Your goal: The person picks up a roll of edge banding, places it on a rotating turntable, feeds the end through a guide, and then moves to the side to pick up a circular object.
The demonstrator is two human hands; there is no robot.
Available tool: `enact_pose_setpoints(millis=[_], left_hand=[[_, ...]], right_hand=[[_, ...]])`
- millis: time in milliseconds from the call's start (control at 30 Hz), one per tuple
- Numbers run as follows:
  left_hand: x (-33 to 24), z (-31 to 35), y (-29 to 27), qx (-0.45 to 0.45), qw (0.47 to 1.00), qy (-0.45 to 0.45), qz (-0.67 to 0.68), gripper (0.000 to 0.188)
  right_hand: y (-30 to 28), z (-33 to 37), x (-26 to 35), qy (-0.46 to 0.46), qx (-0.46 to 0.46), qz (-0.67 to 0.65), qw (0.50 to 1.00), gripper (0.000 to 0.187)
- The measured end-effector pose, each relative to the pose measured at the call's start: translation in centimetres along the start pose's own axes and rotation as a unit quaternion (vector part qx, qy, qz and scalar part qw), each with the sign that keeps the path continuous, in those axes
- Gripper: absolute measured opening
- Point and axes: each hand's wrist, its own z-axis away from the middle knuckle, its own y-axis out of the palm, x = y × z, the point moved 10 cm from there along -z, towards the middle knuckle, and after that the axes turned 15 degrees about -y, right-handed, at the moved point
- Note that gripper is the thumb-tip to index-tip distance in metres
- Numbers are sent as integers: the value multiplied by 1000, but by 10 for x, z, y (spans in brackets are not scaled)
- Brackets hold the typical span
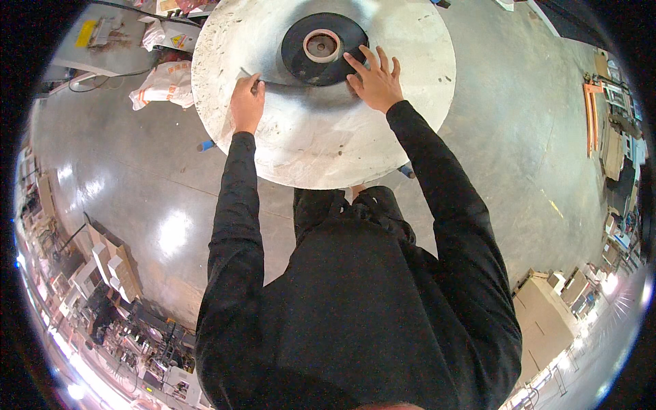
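Observation:
On a round, pale, smudged tabletop lies a flat black roll of wound strip with a light ring-shaped core. A thin dark strip leaves the roll's near edge and runs left to my left hand. That hand is closed in a pinch on the strip, and a short grey end pokes out past the fingers. My right hand is spread, its fingertips touching the right side of the roll and the table beside it.
A white sack stands on the floor left of the table, near a grey machine cabinet with a warning label. Blue-tipped table feet stick out below. Large cartons stand behind on the right, machinery behind on the left.

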Motion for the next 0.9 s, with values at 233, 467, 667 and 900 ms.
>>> enact_pose_setpoints(millis=[233, 467, 667, 900], left_hand=[[-28, -13, 36, 12, 1000, 9, 17, 48], [-24, -25, 49, -3, 994, -71, 80, 48], [-29, -29, 49, -9, 987, -98, 130, 39], [-29, -21, 47, 20, 981, -84, 175, 41]], right_hand=[[7, 4, -2, -9, -65, -68, 996, 59], [10, 5, 3, 5, -97, -70, 993, 60], [9, 8, 1, 23, -115, -109, 987, 59], [16, 22, -38, 190, -241, -216, 927, 54]])
